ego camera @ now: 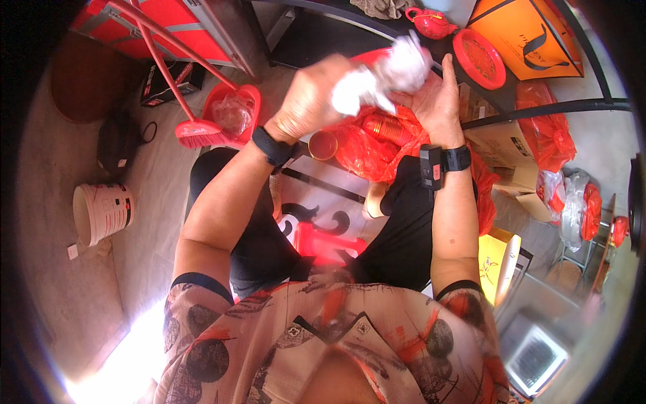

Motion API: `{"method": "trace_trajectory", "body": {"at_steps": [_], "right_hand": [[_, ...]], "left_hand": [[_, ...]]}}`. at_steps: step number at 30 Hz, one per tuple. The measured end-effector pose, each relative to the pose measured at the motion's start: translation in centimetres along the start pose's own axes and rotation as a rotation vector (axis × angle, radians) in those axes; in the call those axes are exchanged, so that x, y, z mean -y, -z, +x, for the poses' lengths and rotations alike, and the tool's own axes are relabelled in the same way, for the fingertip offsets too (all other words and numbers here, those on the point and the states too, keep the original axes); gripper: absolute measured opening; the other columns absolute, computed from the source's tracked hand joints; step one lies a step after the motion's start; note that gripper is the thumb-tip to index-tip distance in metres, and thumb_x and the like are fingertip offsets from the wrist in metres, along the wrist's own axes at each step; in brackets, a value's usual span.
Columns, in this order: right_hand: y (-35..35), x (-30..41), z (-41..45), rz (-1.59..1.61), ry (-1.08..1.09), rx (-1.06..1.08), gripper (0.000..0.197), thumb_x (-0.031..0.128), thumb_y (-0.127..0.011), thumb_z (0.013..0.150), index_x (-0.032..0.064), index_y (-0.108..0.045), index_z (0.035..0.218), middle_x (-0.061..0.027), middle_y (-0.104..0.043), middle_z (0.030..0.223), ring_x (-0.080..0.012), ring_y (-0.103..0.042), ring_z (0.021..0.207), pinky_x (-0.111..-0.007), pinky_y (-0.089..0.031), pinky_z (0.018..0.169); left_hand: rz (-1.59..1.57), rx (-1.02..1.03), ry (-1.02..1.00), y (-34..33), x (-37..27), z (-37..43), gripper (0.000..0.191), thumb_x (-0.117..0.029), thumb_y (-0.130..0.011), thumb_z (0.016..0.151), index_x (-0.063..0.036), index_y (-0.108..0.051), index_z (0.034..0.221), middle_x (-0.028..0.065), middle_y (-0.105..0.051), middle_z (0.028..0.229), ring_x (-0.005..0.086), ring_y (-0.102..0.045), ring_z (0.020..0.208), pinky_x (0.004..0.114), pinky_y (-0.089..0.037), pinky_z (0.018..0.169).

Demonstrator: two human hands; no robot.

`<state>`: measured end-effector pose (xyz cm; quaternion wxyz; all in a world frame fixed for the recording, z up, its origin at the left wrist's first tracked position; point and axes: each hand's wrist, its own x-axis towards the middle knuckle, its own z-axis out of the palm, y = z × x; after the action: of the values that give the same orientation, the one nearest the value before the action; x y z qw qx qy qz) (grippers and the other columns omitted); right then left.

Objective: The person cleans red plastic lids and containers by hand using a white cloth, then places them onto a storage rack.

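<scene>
My left hand [315, 96] is closed around a crumpled white wad [406, 60], tissue or thin cloth, blurred by motion. The wad stretches across towards my right hand [438, 106], whose palm is turned up with the thumb held apart; some of its fingers are hidden behind the white wad. Below both hands an open red plastic bag [361, 154] holds a stack of red cups [386, 129] with gold-coloured bands. Beside the bag, near my left wrist, is a single cup [323, 145] with a gold-coloured rim. Behind the wad shows part of a red basin [371, 56].
A red teapot [430, 22], a round red tray [479, 58] and an orange gift bag [527, 40] are at the far right. A red broom [207, 132] and dustpan [252, 113] stand left. Cardboard boxes [504, 146] lie right; a white bucket [103, 212] is far left.
</scene>
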<state>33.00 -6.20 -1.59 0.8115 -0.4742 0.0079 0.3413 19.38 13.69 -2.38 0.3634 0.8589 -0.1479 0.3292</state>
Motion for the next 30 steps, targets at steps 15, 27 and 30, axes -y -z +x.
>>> {"method": "trace_trajectory", "body": {"at_steps": [15,27,30], "right_hand": [[2.3,-1.4,0.9,-0.212,0.026,0.028,0.024,0.017,-0.058,0.096,0.0062,-0.066,0.116,-0.0070,-0.070,0.108,-0.0179,-0.067,0.095,-0.035,-0.055,0.088],[0.5,-2.6,0.9,-0.359,0.424,0.021,0.037,0.023,-0.054,0.102,-0.0002,-0.056,0.131,-0.0086,-0.065,0.121,-0.0145,-0.061,0.107,-0.031,-0.049,0.096],[0.1,-3.2,0.5,-0.401,0.287,0.083,0.036,0.023,-0.056,0.101,0.0004,-0.058,0.129,-0.0078,-0.066,0.117,-0.0137,-0.061,0.105,-0.030,-0.049,0.094]], "left_hand": [[-0.046,0.061,0.506,1.0,0.7,0.7,0.066,-0.029,-0.076,0.088,-0.0014,-0.043,0.138,0.0148,-0.061,0.118,0.0251,-0.062,0.108,0.036,-0.051,0.092],[0.076,0.264,-0.021,-2.8,-0.1,-1.0,0.040,-0.001,-0.069,0.077,-0.0151,-0.070,0.114,0.0041,-0.067,0.120,0.0275,-0.059,0.113,0.038,-0.049,0.099],[0.285,0.077,0.074,-2.2,3.3,-0.6,0.038,-0.001,-0.071,0.070,-0.0104,-0.068,0.107,0.0092,-0.068,0.106,0.0330,-0.063,0.096,0.041,-0.053,0.085]]}}
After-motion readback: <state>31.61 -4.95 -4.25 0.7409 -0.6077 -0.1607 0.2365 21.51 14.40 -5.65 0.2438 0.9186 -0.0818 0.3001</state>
